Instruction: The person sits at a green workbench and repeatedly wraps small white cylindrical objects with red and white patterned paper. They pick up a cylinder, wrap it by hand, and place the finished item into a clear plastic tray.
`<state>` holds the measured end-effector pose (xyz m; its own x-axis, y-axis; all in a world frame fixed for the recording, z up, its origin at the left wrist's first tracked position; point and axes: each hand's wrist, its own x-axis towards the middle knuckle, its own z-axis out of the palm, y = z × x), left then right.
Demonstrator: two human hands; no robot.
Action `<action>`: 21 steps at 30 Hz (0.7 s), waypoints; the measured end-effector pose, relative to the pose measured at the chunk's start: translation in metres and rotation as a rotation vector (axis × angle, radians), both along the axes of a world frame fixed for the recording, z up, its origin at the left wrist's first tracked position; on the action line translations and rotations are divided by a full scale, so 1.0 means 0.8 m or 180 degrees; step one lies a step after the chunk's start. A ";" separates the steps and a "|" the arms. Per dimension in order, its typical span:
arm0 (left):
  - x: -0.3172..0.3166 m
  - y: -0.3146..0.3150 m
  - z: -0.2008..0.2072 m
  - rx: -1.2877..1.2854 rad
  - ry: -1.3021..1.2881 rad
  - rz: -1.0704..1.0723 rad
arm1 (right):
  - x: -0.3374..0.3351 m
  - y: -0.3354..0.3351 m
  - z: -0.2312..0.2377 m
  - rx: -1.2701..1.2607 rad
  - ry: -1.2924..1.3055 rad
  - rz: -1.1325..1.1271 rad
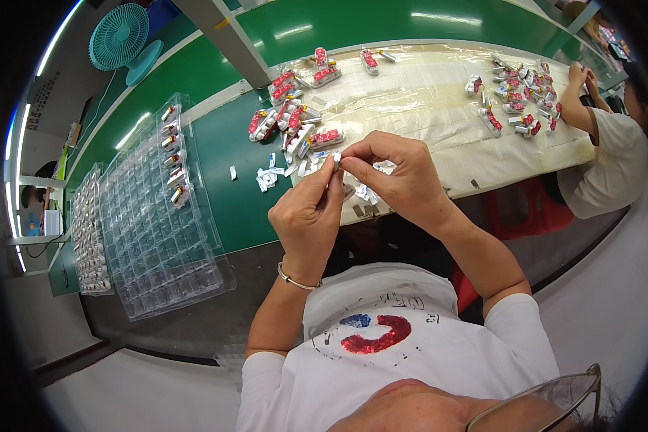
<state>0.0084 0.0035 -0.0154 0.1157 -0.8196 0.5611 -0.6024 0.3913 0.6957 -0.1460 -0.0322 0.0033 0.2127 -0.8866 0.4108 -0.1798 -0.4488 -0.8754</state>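
My left hand (pixel 306 216) and my right hand (pixel 403 176) meet in front of me, fingertips pinched together on a small whitish-silver piece (pixel 336 160). Its exact kind is too small to make out. Just beyond my fingers is a pile of red-and-white bundles (pixel 293 115) with silvery, cell-like parts. Small white paper-like strips (pixel 268 177) with blue marks lie left of my left hand, and more strips (pixel 367 193) show beneath my right hand.
Clear plastic trays (pixel 147 223) stand at the left, one with several small parts along its far edge. A cream sheet (pixel 417 93) covers part of the green table (pixel 230 151). A metal post (pixel 227 39) rises beyond. A co-worker (pixel 612 144) sits at the right near more bundles (pixel 522 90).
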 end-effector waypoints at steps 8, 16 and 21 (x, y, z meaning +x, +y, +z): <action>-0.002 0.001 -0.003 0.0114 0.0050 -0.0033 | -0.001 0.003 0.004 -0.0050 0.0098 -0.0055; -0.004 -0.004 -0.001 0.0022 -0.0037 0.0023 | -0.001 0.000 0.005 0.0113 -0.0054 -0.0035; -0.005 -0.004 -0.004 -0.0094 -0.0312 0.0048 | 0.000 0.001 0.003 0.0169 0.0035 -0.0058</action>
